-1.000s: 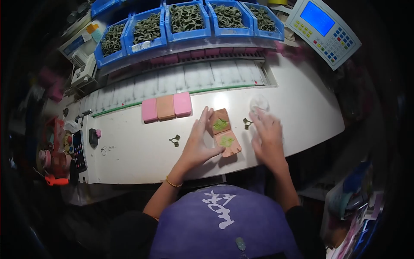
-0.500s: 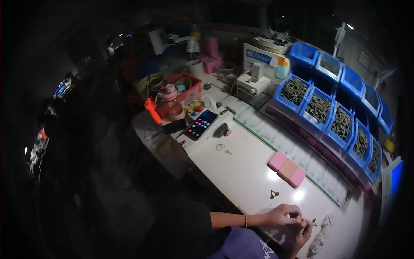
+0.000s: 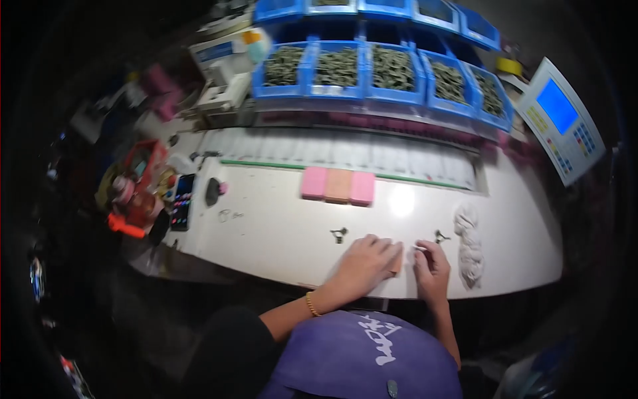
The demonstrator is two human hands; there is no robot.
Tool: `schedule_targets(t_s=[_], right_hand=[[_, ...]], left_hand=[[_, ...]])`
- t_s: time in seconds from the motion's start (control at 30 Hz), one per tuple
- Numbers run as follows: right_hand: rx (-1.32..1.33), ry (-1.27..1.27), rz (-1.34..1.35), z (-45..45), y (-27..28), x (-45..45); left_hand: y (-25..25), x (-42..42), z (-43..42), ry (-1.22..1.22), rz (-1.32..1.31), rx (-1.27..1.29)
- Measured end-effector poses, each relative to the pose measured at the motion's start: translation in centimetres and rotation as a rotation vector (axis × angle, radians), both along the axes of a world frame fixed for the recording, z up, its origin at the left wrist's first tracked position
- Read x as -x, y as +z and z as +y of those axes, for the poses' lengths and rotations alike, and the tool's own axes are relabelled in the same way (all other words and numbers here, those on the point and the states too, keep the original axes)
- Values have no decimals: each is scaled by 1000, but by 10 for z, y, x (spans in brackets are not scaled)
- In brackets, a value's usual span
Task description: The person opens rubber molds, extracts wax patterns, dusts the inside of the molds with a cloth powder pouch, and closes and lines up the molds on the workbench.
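My left hand point(image 3: 367, 265), with a beaded bracelet at the wrist, rests low over the white tabletop. Its fingers curl over a small tan block point(image 3: 397, 267), mostly hidden by the hand. Just to the right, my right hand point(image 3: 432, 271) has thumb and fingers drawn together around something small and pale that I cannot identify. A small dark forked part point(image 3: 339, 235) lies beyond my left hand, and a similar dark part point(image 3: 441, 237) lies just past my right fingertips. Farther back, two pink blocks point(image 3: 314, 182) flank a tan block point(image 3: 338, 185) in a row.
Blue bins point(image 3: 337, 70) of small metal-looking parts stand along the back. A crumpled white cloth point(image 3: 470, 246) lies right of my hands. A phone point(image 3: 182, 203) and a bottle point(image 3: 136, 199) are at left; a keypad device with a blue screen point(image 3: 561, 120) stands at right.
My view has swung right and levelled over the table. My hands, close together before around a tan piece, are now apart, with the left over the tan block and the right beside it.
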State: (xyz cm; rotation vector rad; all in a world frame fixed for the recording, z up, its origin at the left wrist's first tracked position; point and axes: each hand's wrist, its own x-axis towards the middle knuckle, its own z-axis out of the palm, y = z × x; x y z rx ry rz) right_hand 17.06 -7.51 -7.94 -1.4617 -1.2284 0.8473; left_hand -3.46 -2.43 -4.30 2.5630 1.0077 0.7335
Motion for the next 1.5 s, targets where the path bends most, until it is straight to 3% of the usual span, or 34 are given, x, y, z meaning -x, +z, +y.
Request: schedule_targets(t_s=[0.13,0.2,0.27,0.33,0.5,0.67,0.8,0.9,1.0,1.07,1.13,1.2,1.27,1.33,1.37,1.43,1.5], right_hand=[[-99,-1,-61,2,7,5],[-68,33,-77,3,8,5],[-77,26,-78,4,11,5],[-104,33,-88,4,8,6],[-102,19,-90,3,12,6],[-56,11,-109,1,14,6],[-87,27,-172,5,15,8],[-101,31,-223,11,16,7],[-65,20,-155,13,14,8],[-73,-5,-96,11,11,10],[-80,-46,-49,12,13,10],[-54,-47,-61,13,11,9],[-35,-46,-74,18,15,9],[7,47,192,18,22,12],[52,107,247,17,30,11],[5,136,79,16,37,16],[-41,147,36,11,38,25]], left_hand=[[11,5,23,50,1,280],[28,10,54,212,-136,209],[22,8,107,523,-181,214],[19,3,163,749,-100,-44],[0,-11,230,912,111,55],[13,4,174,800,83,39],[-9,6,113,547,202,-7],[-25,1,99,437,198,-222],[-20,-1,92,264,215,-95],[-13,-8,86,257,139,-123],[0,-16,86,447,255,80],[-6,-15,90,422,177,19],[0,-14,79,242,-76,-15],[17,-19,58,83,-253,27],[16,-21,49,23,-344,139],[12,-25,32,-53,-476,297],[-3,-27,21,19,-517,440]])
